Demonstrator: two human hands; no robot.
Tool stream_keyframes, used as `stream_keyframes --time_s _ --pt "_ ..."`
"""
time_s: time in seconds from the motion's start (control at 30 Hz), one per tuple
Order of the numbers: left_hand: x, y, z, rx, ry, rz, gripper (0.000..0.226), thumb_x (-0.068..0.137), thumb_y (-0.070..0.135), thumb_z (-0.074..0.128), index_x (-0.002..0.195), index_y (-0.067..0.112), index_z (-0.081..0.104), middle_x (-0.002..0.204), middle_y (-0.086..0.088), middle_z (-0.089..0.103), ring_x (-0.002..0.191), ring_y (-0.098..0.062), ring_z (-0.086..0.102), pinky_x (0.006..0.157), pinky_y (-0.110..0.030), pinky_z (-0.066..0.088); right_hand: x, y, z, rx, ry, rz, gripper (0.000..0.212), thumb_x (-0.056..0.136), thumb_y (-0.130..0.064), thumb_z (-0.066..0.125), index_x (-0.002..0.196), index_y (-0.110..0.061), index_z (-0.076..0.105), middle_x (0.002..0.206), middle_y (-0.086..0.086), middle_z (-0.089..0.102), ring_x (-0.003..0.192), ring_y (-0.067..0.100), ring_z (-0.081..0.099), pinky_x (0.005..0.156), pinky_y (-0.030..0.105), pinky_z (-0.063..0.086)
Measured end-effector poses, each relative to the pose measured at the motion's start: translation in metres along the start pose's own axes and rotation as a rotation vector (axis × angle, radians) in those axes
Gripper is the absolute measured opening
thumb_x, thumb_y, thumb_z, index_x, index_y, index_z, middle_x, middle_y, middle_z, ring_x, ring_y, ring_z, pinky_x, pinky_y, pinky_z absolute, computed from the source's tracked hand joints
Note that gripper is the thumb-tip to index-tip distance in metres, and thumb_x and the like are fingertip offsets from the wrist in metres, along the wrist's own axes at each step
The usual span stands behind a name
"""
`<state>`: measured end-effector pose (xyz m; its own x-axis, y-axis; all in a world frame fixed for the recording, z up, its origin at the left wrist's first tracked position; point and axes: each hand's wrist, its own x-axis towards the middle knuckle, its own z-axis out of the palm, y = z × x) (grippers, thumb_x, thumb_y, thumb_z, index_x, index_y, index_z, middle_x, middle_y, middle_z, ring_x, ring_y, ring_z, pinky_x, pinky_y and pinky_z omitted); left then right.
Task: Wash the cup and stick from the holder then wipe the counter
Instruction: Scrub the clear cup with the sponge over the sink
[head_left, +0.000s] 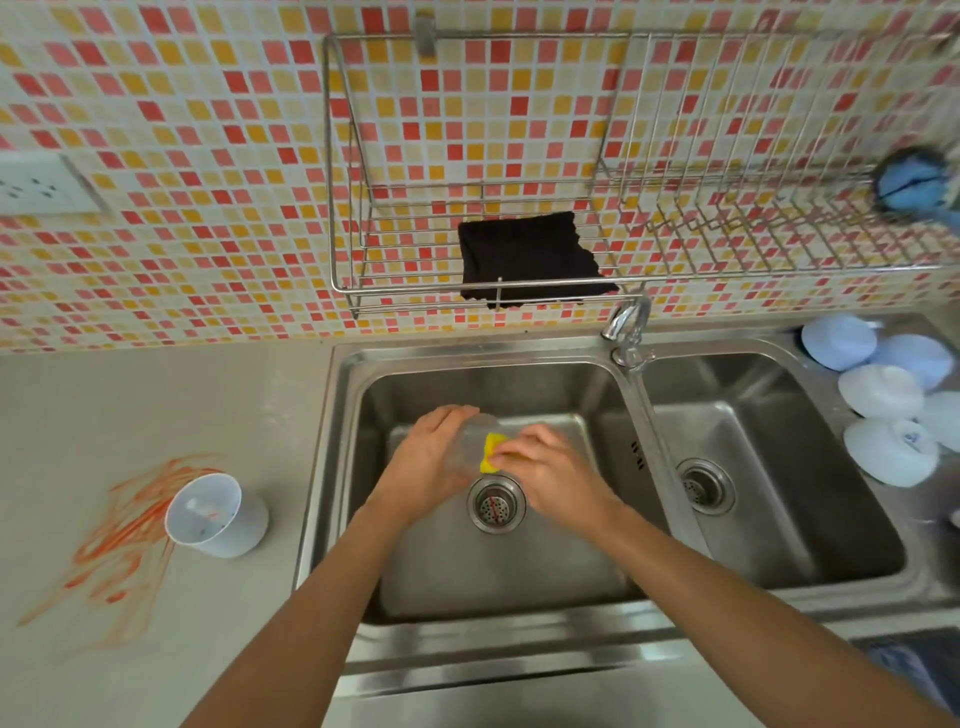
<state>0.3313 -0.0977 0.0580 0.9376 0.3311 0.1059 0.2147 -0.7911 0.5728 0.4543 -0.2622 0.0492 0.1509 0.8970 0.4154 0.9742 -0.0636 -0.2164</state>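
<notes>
Head view looked straight down over the left basin of the double sink (343, 467), and both hands were in there, busy above the drain (495, 505). The left hand (428, 462) held a clear cup (475, 441), its fingers curled over the far side of the cup and its thumb on the near side. The cup lay on its side in that grip, long axis running left to right, with its open mouth turned right toward the other hand. The right hand (553, 470) pinched a yellow sponge (491, 453), fingertips bunched on it, and pressed the sponge against the cup's mouth; how far the sponge reached inside could not be told through the blur.

Out on the counter (156, 405) to the left, well apart from the sink, a white holder (215, 514) stood tilted with its opening up and to the left. Orange smears (124, 540) streaked the counter just left of the holder and ran under its near edge. Small bits showed inside the holder, too small to name.

On the far wall a wire rack (467, 249) carried a black cloth (530, 260), hanging over the front rail. The tap (628, 322) stood between the two basins. White bowls (883, 410) sat upside down in a cluster at the right of the right basin.
</notes>
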Motion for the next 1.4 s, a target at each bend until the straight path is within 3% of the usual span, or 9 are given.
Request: stream_keyframes --time_s 0.13,0.27,0.37,0.6,0.77,0.93,1.07,1.23,1.4 --pt "0.004 0.002 -0.004 -0.017 0.001 0.018 0.082 0.065 0.023 0.083 0.138 0.018 0.045 0.136 0.001 0.049 0.126 -0.019 0.045 0.106 -0.035 0.040 0.012 0.011 -0.011 -0.079 -0.021 0.028 0.041 0.063 -0.002 0.079 0.100 -0.019 0.074 0.104 -0.004 0.068 0.095 0.023 0.044 0.071 0.036 0.051" --pt "0.003 -0.004 -0.010 -0.042 -0.045 0.005 0.083 0.062 0.021 0.082 0.137 0.018 0.046 0.135 0.002 0.050 0.123 -0.017 0.048 0.104 -0.032 0.042 0.004 0.002 -0.001 0.114 -0.052 -0.004 0.027 0.078 -0.005 0.065 0.100 -0.016 0.075 0.100 -0.003 0.069 0.087 0.022 0.051 0.083 0.030 0.047" --pt "-0.001 -0.003 -0.010 -0.044 -0.051 0.029 0.081 0.062 0.018 0.084 0.135 0.014 0.049 0.132 -0.001 0.053 0.120 -0.017 0.051 0.101 -0.022 0.039 0.005 0.006 -0.006 -0.014 -0.116 -0.067 0.024 0.076 -0.014 0.069 0.099 -0.018 0.074 0.101 -0.006 0.070 0.090 0.023 0.056 0.078 0.034 0.051" --pt "0.007 -0.002 -0.015 -0.122 -0.058 -0.041 0.087 0.062 0.015 0.084 0.139 0.015 0.044 0.135 -0.001 0.050 0.125 -0.020 0.047 0.108 -0.034 0.038 0.016 0.010 0.000 -0.215 -0.056 -0.114 0.025 0.075 -0.016 0.076 0.099 -0.019 0.069 0.102 -0.010 0.066 0.093 0.021 0.053 0.070 0.033 0.049" --pt "0.006 -0.005 -0.013 -0.076 -0.006 -0.130 0.094 0.069 0.027 0.080 0.147 0.013 0.030 0.147 -0.005 0.038 0.141 -0.028 0.023 0.119 -0.037 0.015 0.019 0.008 0.003 -0.234 0.057 -0.104 0.018 0.086 -0.011 0.058 0.101 -0.017 0.065 0.110 -0.006 0.065 0.097 0.021 0.051 0.075 0.032 0.047" --pt "-0.002 0.002 -0.002 0.189 0.204 -0.258 0.109 0.050 0.062 0.083 0.138 0.017 0.038 0.134 -0.004 0.042 0.124 -0.025 0.040 0.101 -0.045 0.040 0.021 -0.001 0.007 -0.222 0.115 -0.055 0.022 0.082 -0.009 0.057 0.102 -0.014 0.067 0.109 -0.004 0.066 0.095 0.021 0.048 0.073 0.033 0.048" --pt "-0.004 -0.003 0.002 0.180 0.301 -0.189 0.094 0.052 0.052 0.086 0.126 0.010 0.048 0.122 -0.008 0.051 0.109 -0.026 0.050 0.089 -0.040 0.048 0.023 -0.004 0.010 -0.154 0.137 -0.003 0.024 0.080 -0.007 0.070 0.103 -0.014 0.067 0.110 -0.005 0.065 0.095 0.021 0.049 0.075 0.033 0.049" --pt "0.002 -0.014 -0.005 0.165 0.242 -0.054 0.074 0.062 0.035 0.082 0.124 0.013 0.049 0.122 -0.003 0.055 0.109 -0.024 0.052 0.093 -0.036 0.047 0.021 -0.003 0.007 -0.058 0.014 -0.092 0.017 0.095 -0.015 0.054 0.107 -0.012 0.066 0.109 -0.003 0.065 0.090 0.024 0.053 0.082 0.035 0.050" --pt "0.000 -0.006 -0.013 0.067 0.131 0.005 0.075 0.060 0.026 0.085 0.125 0.009 0.051 0.124 -0.004 0.055 0.109 -0.022 0.050 0.092 -0.032 0.043 0.037 0.019 -0.014 -0.233 -0.116 -0.200 0.037 0.081 -0.007 0.047 0.111 -0.015 0.067 0.115 -0.006 0.065 0.097 0.025 0.056 0.075 0.036 0.046"
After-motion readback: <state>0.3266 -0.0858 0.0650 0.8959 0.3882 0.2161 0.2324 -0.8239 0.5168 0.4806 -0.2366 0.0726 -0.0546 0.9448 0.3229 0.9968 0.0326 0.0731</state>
